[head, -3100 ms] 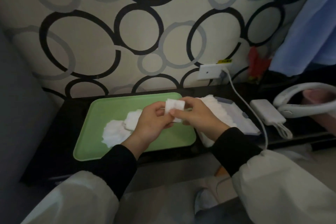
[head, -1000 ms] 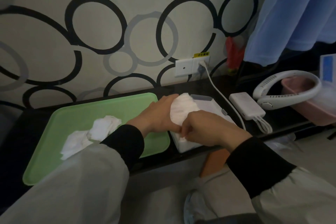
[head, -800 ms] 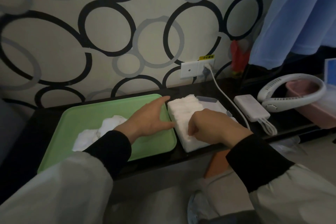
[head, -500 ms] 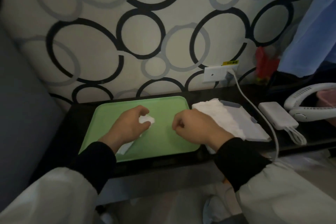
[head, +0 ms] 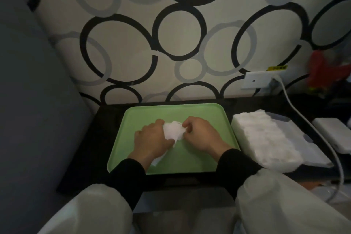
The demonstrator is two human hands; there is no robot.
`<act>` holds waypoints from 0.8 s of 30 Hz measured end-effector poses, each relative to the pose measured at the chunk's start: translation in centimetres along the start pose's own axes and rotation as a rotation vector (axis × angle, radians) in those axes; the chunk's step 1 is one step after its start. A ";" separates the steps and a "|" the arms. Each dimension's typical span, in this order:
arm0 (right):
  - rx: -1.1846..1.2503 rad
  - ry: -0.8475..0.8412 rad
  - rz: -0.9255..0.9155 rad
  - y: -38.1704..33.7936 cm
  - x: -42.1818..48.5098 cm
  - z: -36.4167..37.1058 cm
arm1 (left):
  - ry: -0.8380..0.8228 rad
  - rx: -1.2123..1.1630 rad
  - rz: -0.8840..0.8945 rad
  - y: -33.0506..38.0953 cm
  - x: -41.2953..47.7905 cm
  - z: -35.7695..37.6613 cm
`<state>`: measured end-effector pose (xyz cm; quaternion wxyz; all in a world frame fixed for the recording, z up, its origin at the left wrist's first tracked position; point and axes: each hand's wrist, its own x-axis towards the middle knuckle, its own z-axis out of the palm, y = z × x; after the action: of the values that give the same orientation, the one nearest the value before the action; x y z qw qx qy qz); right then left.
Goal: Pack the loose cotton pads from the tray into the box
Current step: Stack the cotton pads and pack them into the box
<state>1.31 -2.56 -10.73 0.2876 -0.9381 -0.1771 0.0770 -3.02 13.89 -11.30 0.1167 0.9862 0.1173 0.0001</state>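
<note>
Cotton pads (head: 173, 132) pinched, left hand (head: 152, 139), right hand (head: 201, 135)

right hand (head: 201, 135) shifted left over tray (head: 171, 112), now pinching cotton pads (head: 173, 132) beside left hand (head: 150, 138)

So we've got the tray (head: 171, 109) on the shelf (head: 85, 148), back edge right up vs the wall. Our left hand (head: 150, 138) & right hand (head: 201, 135) are side by side over the middle of it, w/ a clump of cotton pads (head: 173, 132) held btw them. The box (head: 300, 135) sits just right of the tray w/ a stack (head: 266, 138) in it. The cable (head: 303, 119) drops from the socket (head: 255, 81) behind, passing btw the box & the power bank (head: 332, 131) further right.
</note>
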 end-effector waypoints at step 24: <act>0.251 0.023 -0.029 0.2 0.7 -0.1 | 0.173 -0.717 0.027 0.3 0.0 -1.1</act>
<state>2.08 -2.54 -10.76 0.4058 -0.8929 -0.1763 0.0837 -3.00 13.82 -10.13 0.4445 0.8805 0.1061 0.1263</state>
